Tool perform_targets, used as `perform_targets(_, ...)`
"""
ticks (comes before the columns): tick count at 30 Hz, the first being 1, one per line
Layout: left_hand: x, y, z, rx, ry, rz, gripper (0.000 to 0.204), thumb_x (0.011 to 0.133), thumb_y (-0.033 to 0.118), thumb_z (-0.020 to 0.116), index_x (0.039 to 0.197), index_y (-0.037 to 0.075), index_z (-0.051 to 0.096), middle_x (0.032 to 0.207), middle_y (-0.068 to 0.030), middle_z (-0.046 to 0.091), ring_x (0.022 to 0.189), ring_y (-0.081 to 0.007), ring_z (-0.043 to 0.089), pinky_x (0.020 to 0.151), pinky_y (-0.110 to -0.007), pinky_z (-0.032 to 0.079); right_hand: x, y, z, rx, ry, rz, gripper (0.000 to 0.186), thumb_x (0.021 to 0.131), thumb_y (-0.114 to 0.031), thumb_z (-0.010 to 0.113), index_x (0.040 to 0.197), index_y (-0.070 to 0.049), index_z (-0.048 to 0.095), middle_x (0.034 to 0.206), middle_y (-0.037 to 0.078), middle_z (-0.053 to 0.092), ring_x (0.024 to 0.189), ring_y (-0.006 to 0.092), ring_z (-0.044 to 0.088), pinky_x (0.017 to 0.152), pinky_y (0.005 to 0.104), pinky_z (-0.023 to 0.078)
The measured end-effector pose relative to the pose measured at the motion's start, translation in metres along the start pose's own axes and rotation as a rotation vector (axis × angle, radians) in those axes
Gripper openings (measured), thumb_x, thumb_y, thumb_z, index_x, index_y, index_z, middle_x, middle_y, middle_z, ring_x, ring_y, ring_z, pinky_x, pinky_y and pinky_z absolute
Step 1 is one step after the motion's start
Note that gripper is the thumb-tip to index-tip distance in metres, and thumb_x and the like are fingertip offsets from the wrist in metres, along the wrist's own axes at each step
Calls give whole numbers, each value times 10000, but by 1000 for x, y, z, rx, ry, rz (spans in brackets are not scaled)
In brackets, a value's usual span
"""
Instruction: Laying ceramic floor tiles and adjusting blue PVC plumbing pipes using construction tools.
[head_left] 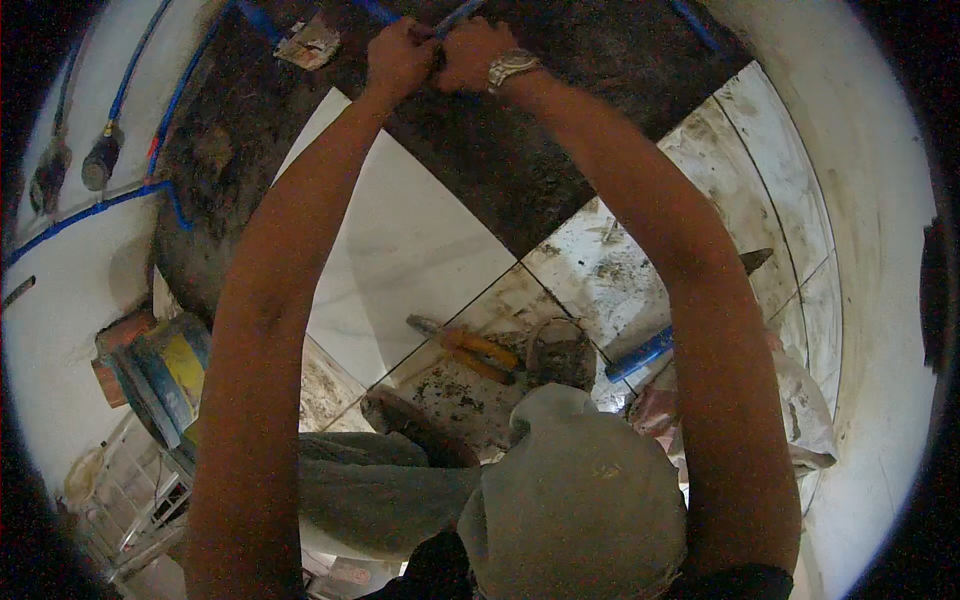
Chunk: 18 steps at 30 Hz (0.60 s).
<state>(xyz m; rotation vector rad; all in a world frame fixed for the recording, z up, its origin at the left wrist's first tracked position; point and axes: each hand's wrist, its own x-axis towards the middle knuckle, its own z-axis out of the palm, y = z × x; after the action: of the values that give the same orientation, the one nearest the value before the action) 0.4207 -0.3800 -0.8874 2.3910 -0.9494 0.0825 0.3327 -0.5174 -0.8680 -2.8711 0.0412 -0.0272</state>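
Note:
Both my arms reach forward to the far edge of the view, over dark bare ground. My left hand (400,60) is closed, its fingers around the near end of a thin greyish-blue pipe (460,13). Right beside it, my right hand (475,55) is closed on the same pipe, with a light metal watch or bracelet (512,67) at the wrist. The fingertips and the pipe's far part are hard to make out. Left of my left hand lies a small whitish, dirt-stained block (308,44). A blue pipe (378,11) runs just beyond the hands.
A large white tile (410,245) borders the dirt. Orange-handled pliers (468,348) lie near my shoe (560,352). A short blue pipe (640,352) is at the right. Blue pipes (90,212) run along the left wall; a stained box (165,370) stands at left.

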Motion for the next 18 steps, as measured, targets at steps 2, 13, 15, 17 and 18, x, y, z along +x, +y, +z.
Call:
perform_targets(2,1,-1,0,-28,2,8,255,734,245,688,908,60,664,890,-143,681,848,-293,662,772,-390,518,-2,-3,4,-65,86,-70,318,759,-323,618,970,-94,680,1057,138,649,1035,318,598,885,527,448)
perform_targets(13,5,0,-3,59,-10,-1,259,705,212,672,916,62,663,877,-155,677,831,-324,659,753,-403,524,6,-4,4,-65,57,-52,208,782,-253,581,870,-99,689,938,135,677,924,300,646,840,487,476)
perform_targets(15,4,2,-6,42,-14,16,259,708,207,666,921,60,661,876,-158,677,830,-325,660,755,-406,524,12,-3,5,-17,32,-21,229,804,-246,550,885,-84,691,932,147,681,909,319,656,809,497,493)
perform_targets(17,5,4,-8,21,-43,1,259,711,203,659,925,58,659,875,-160,676,829,-326,660,757,-409,524,21,0,12,34,-12,6,253,827,-240,519,900,-70,692,925,158,684,893,338,666,778,507,511)
perform_targets(18,6,5,-8,58,-50,-3,263,714,207,660,928,56,657,872,-162,676,826,-328,660,756,-409,523,28,3,19,49,-21,56,275,820,-264,524,918,-71,694,925,159,687,884,338,669,772,502,516)
